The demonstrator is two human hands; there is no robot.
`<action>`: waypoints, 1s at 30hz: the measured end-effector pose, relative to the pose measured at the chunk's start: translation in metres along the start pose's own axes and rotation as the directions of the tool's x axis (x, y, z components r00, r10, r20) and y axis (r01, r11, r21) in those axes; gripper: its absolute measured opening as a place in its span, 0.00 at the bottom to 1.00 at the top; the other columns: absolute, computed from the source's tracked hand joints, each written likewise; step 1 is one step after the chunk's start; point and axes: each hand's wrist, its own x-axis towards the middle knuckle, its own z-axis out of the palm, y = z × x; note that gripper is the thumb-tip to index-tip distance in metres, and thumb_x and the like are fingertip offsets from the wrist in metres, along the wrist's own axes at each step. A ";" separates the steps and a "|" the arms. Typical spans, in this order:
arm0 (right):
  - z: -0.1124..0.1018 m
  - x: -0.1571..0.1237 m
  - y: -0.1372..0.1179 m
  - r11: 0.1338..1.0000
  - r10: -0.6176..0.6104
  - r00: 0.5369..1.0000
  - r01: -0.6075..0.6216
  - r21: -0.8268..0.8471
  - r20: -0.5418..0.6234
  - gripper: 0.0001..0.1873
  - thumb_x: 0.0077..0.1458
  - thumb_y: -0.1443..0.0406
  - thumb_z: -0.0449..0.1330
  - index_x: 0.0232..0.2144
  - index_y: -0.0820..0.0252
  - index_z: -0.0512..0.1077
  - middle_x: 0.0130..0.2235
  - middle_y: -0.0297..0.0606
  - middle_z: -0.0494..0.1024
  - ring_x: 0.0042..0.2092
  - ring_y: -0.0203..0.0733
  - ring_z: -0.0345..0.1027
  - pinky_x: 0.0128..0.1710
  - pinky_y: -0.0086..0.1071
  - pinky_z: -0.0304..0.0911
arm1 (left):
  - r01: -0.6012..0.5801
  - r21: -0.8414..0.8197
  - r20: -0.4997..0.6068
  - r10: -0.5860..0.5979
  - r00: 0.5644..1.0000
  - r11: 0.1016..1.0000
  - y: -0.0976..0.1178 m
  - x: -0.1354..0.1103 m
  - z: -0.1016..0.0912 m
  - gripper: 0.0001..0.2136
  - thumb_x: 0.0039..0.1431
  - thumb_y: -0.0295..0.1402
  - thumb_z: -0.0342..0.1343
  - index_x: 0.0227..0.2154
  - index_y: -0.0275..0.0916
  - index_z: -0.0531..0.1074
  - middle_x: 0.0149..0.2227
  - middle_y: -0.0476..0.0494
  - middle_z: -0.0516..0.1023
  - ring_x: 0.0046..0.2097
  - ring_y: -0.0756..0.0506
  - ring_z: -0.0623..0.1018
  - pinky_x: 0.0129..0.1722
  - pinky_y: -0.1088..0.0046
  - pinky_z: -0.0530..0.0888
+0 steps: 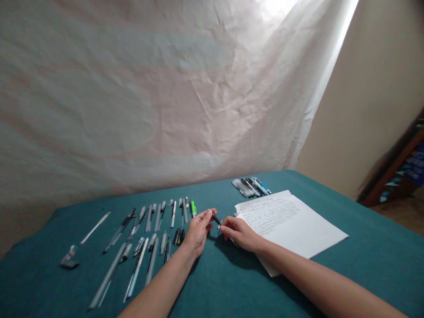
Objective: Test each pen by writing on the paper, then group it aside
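1. White stick (95, 228): round and loose on the table (374, 269), it could roll if nudged. Slim, straight, pale.
2. Tubes (107, 276): a bump from my left forearm could scatter those nearest it. Clear, long, apparently smooth plastic.
3. Caps (179, 236): same hazard, and their short, rounded form invites rolling. Black, slightly glossy.
4. Left hand (198, 232): thumb and fingers pinch the upper end of the dark pen (216, 218).
5. Dark pen: between my hands, above the table. Uneven pull could make it slip or part suddenly. Slender cylinder, bright metallic-looking lower end.
6. Right hand (240, 234): fingertips pinch that lower end.
7. Pen row (251, 187): thin barrels, closely packed.
8. Paper (308, 232): my right forearm could drag or crease it. Flat, matte, handwritten sheets.
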 end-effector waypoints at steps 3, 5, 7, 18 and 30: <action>0.000 0.000 -0.003 0.999 0.001 1.000 -0.001 0.049 -0.002 0.14 0.53 0.56 0.54 0.28 0.61 0.65 0.22 0.30 0.68 0.24 0.31 0.60 0.24 0.24 0.55 | 0.005 -0.022 -0.003 -0.005 1.000 1.000 0.001 -0.001 0.002 0.13 0.44 0.37 0.63 0.33 0.36 0.75 0.37 0.45 0.76 0.37 0.51 0.71 0.33 0.79 0.64; -0.001 -0.001 -0.005 0.998 0.001 1.000 -0.001 0.066 -0.008 0.15 0.53 0.55 0.54 0.28 0.61 0.65 0.22 0.30 0.68 0.23 0.31 0.60 0.23 0.24 0.54 | 0.008 -0.055 -0.007 -0.008 1.000 0.998 0.001 -0.001 0.003 0.13 0.44 0.36 0.63 0.33 0.36 0.75 0.36 0.45 0.76 0.36 0.52 0.71 0.33 0.80 0.65; -0.002 -0.002 -0.007 0.998 -0.001 1.000 0.001 0.067 -0.010 0.17 0.55 0.53 0.50 0.26 0.61 0.65 0.21 0.30 0.67 0.22 0.30 0.58 0.21 0.24 0.53 | 0.012 -0.099 -0.013 -0.013 1.000 0.995 0.002 -0.001 0.005 0.11 0.44 0.34 0.63 0.32 0.35 0.75 0.35 0.46 0.76 0.35 0.53 0.72 0.32 0.81 0.66; -0.001 -0.008 -0.011 0.980 -0.198 0.977 0.200 0.020 -0.082 0.24 0.56 0.58 0.52 0.54 0.53 0.55 0.35 0.35 0.70 0.25 0.31 0.60 0.24 0.26 0.58 | 0.063 -0.271 0.005 -0.064 0.998 0.961 0.002 -0.007 0.011 0.03 0.51 0.26 0.58 0.29 0.34 0.74 0.30 0.44 0.77 0.29 0.53 0.74 0.30 0.80 0.71; -0.029 -0.001 -0.028 0.987 -0.154 0.864 0.155 -0.038 -0.480 0.14 0.56 0.57 0.50 0.36 0.61 0.67 0.26 0.35 0.70 0.23 0.32 0.62 0.20 0.26 0.58 | -0.417 0.518 0.459 0.169 0.872 0.747 -0.003 -0.051 0.040 0.16 0.59 0.40 0.47 0.45 0.39 0.68 0.46 0.39 0.71 0.49 0.43 0.69 0.49 0.66 0.63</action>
